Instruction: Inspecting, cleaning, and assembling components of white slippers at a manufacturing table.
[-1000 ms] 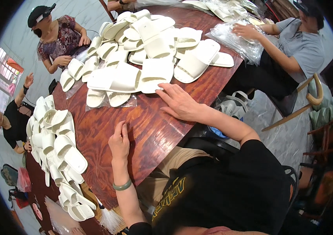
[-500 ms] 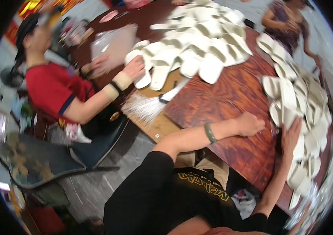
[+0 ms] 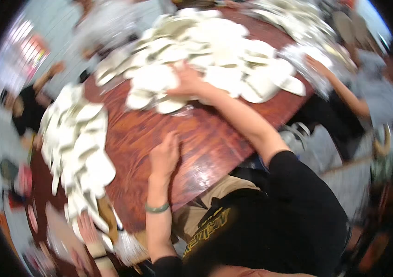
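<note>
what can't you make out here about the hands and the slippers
- Right hand, head view: motion blur hides whether its fingers grip a white slipper or just touch the pile.
- Left hand: lies on the wooden table; fingertips smeared.
- Slipper pile at left: single pairs too blurred to count.

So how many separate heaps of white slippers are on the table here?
2. One big heap at the table's far side under the right hand; one heap along its left edge. Blur may hide more.
</note>
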Available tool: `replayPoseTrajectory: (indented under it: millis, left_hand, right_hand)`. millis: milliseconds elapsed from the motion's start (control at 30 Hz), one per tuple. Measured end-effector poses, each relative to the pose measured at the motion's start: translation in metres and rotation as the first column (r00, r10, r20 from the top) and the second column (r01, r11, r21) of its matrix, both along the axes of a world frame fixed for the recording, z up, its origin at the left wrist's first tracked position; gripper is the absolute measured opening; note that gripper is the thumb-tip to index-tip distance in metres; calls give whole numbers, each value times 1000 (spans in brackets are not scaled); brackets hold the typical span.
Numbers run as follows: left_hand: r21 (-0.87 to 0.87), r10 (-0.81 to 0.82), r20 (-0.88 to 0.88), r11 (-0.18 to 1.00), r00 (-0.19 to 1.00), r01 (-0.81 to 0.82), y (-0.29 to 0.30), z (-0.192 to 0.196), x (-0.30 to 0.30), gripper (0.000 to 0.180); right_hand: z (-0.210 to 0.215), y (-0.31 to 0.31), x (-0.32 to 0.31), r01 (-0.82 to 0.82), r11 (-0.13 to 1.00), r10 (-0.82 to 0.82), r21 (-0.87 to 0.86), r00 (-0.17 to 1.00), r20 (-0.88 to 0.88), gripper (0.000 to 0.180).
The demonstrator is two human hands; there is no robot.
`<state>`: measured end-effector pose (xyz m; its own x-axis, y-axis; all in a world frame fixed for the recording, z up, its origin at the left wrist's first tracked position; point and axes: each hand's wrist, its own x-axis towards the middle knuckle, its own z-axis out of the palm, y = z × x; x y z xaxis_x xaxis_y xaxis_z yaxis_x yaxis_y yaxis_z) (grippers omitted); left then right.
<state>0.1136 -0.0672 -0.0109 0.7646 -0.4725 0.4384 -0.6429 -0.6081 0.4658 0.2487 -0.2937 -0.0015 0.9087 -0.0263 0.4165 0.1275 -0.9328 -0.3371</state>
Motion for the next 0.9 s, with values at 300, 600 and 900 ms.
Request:
replayPoseTrajectory:
  millis: [300,600,900]
  left_hand:
    - [-26,-99,-39,995,994,98,-21,11,-4,18]
    - [-176,69,-76,981,995,-81,-12,14,0,23]
    - [-312,204,-181,916,962,-253,3,18,8,37]
  right_hand:
    - [56,-51,-13,-275,955,289,112,947,-140,73]
    - [90,1,-42,-317,930,247,184,913,323,56]
    - [51,45,-92,-436,889,362,142,857,366,39]
